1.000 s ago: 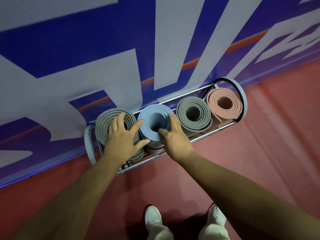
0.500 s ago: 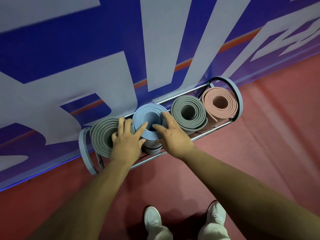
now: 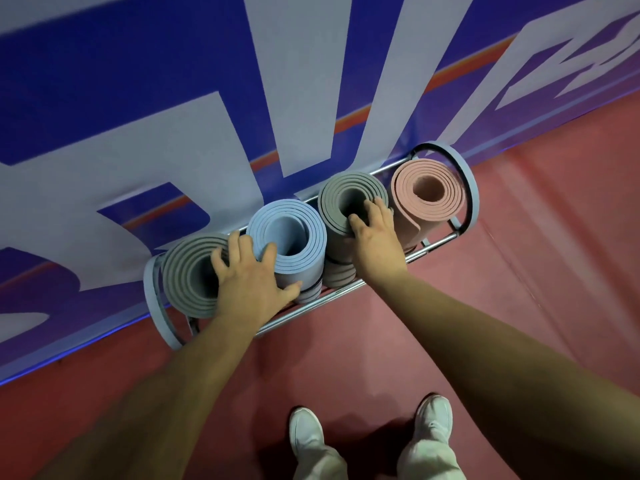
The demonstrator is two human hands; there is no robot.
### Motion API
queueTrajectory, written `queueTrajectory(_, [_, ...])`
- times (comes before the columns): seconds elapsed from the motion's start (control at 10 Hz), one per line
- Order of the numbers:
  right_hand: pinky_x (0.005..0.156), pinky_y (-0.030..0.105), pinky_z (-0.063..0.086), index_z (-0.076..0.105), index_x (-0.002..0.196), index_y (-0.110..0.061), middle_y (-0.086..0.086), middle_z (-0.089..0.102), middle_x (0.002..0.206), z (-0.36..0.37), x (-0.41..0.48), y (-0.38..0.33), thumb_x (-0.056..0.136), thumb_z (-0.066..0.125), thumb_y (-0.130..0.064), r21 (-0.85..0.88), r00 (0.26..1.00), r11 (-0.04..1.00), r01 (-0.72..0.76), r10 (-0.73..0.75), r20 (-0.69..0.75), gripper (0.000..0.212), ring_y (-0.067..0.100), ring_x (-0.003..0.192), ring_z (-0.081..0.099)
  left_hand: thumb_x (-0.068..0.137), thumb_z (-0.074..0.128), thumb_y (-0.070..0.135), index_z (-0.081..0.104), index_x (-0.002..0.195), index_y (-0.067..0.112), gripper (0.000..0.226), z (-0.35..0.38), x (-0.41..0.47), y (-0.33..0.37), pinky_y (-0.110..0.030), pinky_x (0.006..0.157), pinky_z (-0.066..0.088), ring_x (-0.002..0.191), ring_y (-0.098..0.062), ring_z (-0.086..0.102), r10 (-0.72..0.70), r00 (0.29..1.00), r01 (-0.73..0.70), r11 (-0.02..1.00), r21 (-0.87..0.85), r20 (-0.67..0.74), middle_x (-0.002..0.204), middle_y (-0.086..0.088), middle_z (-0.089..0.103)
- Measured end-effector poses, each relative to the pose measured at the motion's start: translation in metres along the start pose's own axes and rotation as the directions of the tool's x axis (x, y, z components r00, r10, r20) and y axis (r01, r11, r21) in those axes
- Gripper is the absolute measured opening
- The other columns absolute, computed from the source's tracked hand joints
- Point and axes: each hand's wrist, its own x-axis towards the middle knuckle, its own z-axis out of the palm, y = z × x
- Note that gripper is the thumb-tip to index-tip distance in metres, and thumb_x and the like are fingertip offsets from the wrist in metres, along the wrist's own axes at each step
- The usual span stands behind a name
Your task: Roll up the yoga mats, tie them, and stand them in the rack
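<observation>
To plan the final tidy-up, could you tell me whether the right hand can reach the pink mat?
Probably yes. The right hand rests on the grey mat right beside the pink mat, whose top end is uncovered; only the rack's end hoop curves round its far side.

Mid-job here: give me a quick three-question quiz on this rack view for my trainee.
1. How many rolled mats stand in the rack?
2. True or false: the left hand is off the mats.
3. The right hand rests on which mat? A) blue B) second grey C) pink

Key
1. Four.
2. False: it spans the left grey mat and the blue mat.
3. B, the second grey mat.
</observation>
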Motion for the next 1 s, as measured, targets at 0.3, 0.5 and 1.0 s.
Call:
queueTrajectory(0.3, [0.12,0.056,0.0,0.011,0.158,-0.013,0.032,0.006,0.16,-0.028,0.005,0.029,0.093,0.031,-0.071,0.031,0.925,0.93,-0.367,0.369,-0.09,0.09,0.046,0.15,0.0,0.082,0.056,0.07,0.06,0.125,0.026,0.062,0.014,-0.001,0.018,-0.062,0.113,0.017,0.149,-0.035,0.008,-0.059,0.997,0.051,0.984,-0.168,-0.046,0.156,-0.018,0.027])
queueTrajectory(0.5, [0.117,0.061,-0.012,-0.003,0.159,-0.024,0.031,-0.009,0.16,-0.012,0.016,0.035,0.09,0.014,-0.079,-0.079,0.942,0.945,-0.317,0.323,0.085,0.089,0.048,0.146,-0.02,0.082,0.059,0.066,0.061,0.123,0.022,0.061,0.019,-0.001,0.024,-0.064,0.11,0.02,0.146,-0.037,0.018,-0.09,0.993,0.075,0.982,-0.175,-0.079,0.153,-0.019,0.032])
queueTrajectory(1.0, [0.121,0.052,0.001,0.015,0.158,-0.022,0.014,0.0,0.166,-0.073,0.018,0.051,0.093,0.037,-0.07,0.099,0.961,0.973,-0.208,0.185,0.206,0.083,0.032,0.153,-0.006,0.086,0.054,0.059,0.026,0.15,0.033,0.075,-0.035,0.027,-0.004,-0.05,0.117,0.015,0.15,-0.026,0.011,0.003,0.979,0.024,0.991,-0.129,0.204,0.16,-0.008,0.021])
